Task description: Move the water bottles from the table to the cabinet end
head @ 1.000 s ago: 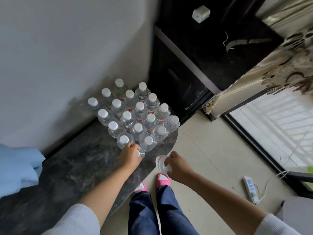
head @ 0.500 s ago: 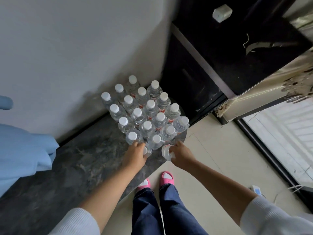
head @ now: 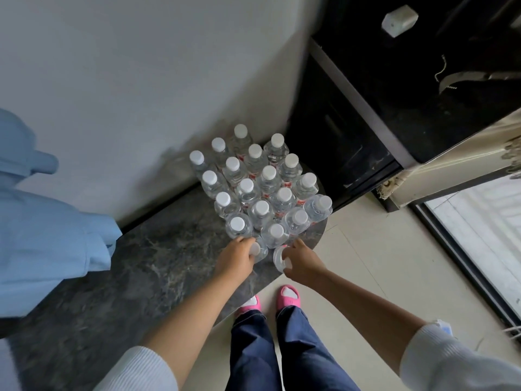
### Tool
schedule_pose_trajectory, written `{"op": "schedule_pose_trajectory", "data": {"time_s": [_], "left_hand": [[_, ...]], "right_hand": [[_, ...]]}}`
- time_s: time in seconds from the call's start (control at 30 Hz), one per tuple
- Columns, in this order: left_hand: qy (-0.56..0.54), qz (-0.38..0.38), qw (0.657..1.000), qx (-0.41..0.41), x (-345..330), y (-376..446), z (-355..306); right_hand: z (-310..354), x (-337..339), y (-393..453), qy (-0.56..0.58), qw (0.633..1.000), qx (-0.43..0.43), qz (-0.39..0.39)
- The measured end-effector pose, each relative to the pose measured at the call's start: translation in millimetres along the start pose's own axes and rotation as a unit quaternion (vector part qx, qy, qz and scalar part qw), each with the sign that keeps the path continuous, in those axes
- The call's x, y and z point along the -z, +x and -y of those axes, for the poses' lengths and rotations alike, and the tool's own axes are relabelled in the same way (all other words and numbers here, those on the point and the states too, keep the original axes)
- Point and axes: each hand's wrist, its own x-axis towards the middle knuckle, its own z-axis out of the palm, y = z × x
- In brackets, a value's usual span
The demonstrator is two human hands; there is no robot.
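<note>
Several clear water bottles with white caps (head: 260, 187) stand packed together at the rounded end of a dark marble cabinet top (head: 158, 261), against the wall. My left hand (head: 235, 259) grips a bottle (head: 258, 249) at the near edge of the cluster, its cap showing by my fingers. My right hand (head: 303, 262) grips another bottle (head: 279, 258) just to the right, close to the top's curved edge. Both held bottles sit next to the front row of the group.
A tall black cabinet (head: 394, 88) stands right of the bottles with a small white box (head: 399, 19) on top. Light blue cloth (head: 42, 221) lies on the marble at left. Beige tiled floor (head: 380, 277), my pink slippers and a glass door are at right.
Both hands carried their bottles forward toward the cluster; the right-hand bottle moved from over the floor to the marble top's edge. The view shifted slightly.
</note>
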Motion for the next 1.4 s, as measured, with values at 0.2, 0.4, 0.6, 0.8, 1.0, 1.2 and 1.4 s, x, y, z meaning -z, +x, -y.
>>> {"op": "schedule_pose_trajectory", "data": {"time_s": [0.2,0.4,0.6,0.8,1.0,1.2,1.4], "left_hand": [[-0.032,0.013,0.999,-0.019,10.6,-1.0,7.1],[-0.078,0.026,0.996,-0.015,13.6,-4.7,10.4],[-0.184,0.054,0.981,0.021,13.1,0.6,19.3],[-0.228,0.063,0.971,0.023,10.1,1.0,30.1],[-0.216,0.057,0.975,0.013,9.4,-2.7,29.4],[-0.156,0.046,0.987,-0.011,10.9,-6.2,26.1],[-0.048,-0.007,0.999,-0.025,5.8,-7.4,18.9]], "right_hand": [[12.1,-10.3,0.1,0.011,0.999,0.022,0.021],[23.0,-23.4,-0.4,-0.008,0.997,0.061,0.041],[31.9,-29.8,1.7,-0.044,0.99,0.123,0.051],[33.0,-30.3,-0.6,-0.098,0.98,0.163,0.066],[30.6,-37.3,-4.1,-0.091,0.984,0.152,0.03],[29.9,-43.8,-3.9,-0.049,0.991,0.126,0.01],[24.0,-39.6,-11.2,-0.02,0.993,0.119,0.014]]}}
